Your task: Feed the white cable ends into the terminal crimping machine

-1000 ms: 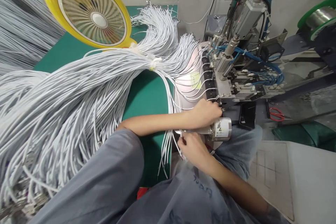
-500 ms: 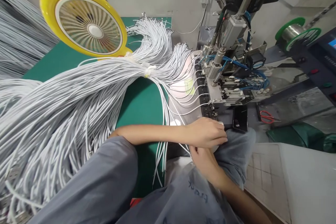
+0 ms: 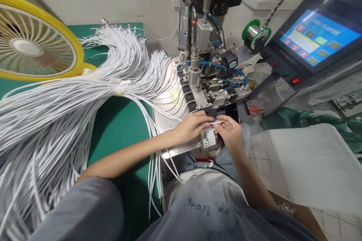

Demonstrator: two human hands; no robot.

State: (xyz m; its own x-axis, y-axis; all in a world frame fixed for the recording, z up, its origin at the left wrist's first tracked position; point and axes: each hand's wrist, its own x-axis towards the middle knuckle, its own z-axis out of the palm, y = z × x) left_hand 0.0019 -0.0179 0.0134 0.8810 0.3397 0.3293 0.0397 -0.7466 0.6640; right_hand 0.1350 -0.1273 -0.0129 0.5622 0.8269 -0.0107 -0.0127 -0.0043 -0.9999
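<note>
Between my two hands, in front of the machine (image 3: 198,83), a white cable end (image 3: 216,122) is stretched out. My left hand (image 3: 195,124) pinches it from the left, fingers pressed together. On the other side, my right hand (image 3: 229,130) grips its tip between thumb and fingers. A metal block with a white label (image 3: 209,138) lies just below the hands. Several white cables run from the large bundle (image 3: 93,94) into the black slotted rail (image 3: 186,90) at the machine's left side.
A yellow fan (image 3: 76,51) stands at the left on the green table (image 3: 113,120). On the right are a screen (image 3: 319,37), a wire spool (image 3: 253,34), red-handled scissors (image 3: 254,110) and a white bin (image 3: 316,162).
The view has swung right, bringing the screen in. My hands, crossed before with the left above the right, are now side by side with a cable end between them.
</note>
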